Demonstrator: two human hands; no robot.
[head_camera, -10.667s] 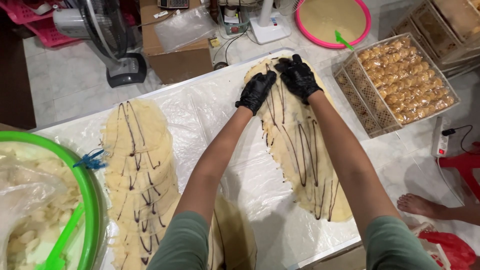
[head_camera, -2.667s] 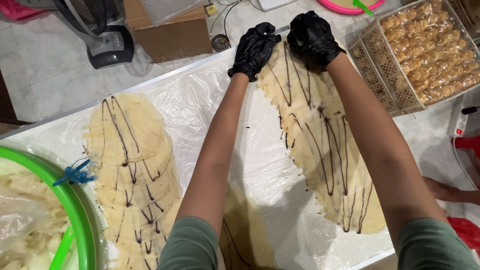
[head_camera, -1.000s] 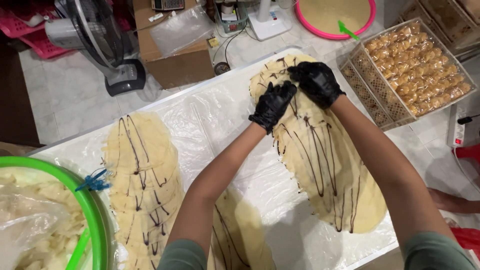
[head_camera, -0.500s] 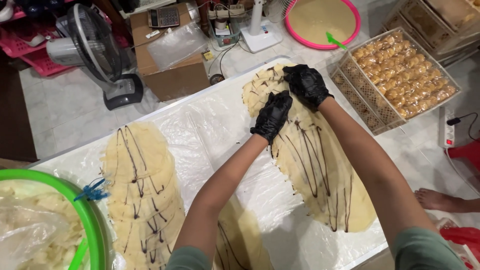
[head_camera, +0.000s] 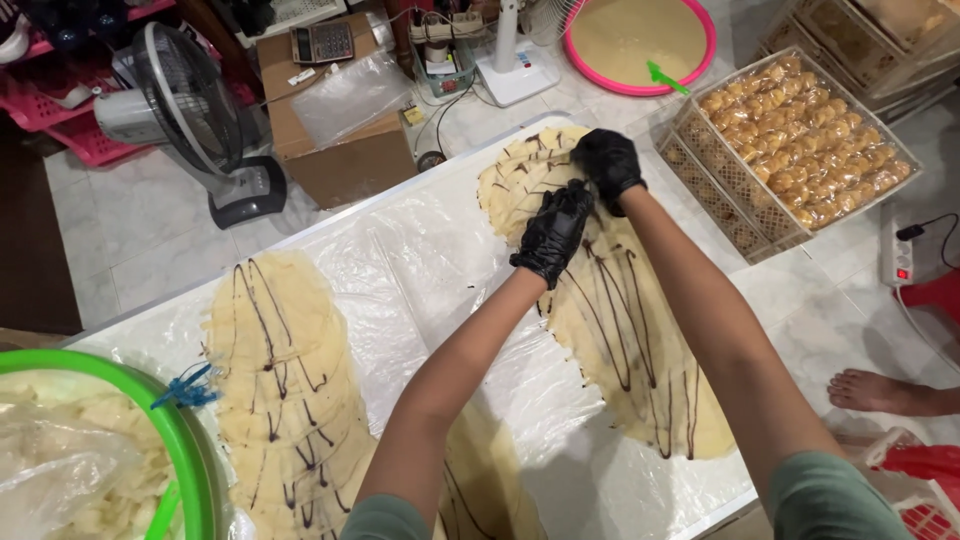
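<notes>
Head view: both gloved hands, left (head_camera: 552, 232) and right (head_camera: 608, 168), pinch dough sheet (head_camera: 600, 300) far end; best lifted gently, evenly, avoiding tears.

My hands rest side by side on the far end of the right dough sheet (head_camera: 610, 300), the left hand (head_camera: 552, 232) just nearer me than the right hand (head_camera: 608, 166). That sheet lies on the plastic-covered desk (head_camera: 420, 270), well apart from the left dough sheet (head_camera: 285, 380); a third sheet (head_camera: 490, 480) lies between them, close to me. A basin (head_camera: 190, 450) sits at the desk's near left corner. To the right of the desk, on the floor, stands a tray of pastries (head_camera: 800, 140). Beyond the desk are a round tray (head_camera: 640, 40), a cardboard box (head_camera: 340, 120) and, left of it, a fan (head_camera: 190, 110). A bare foot (head_camera: 875, 390) is on the floor to my right.
</notes>
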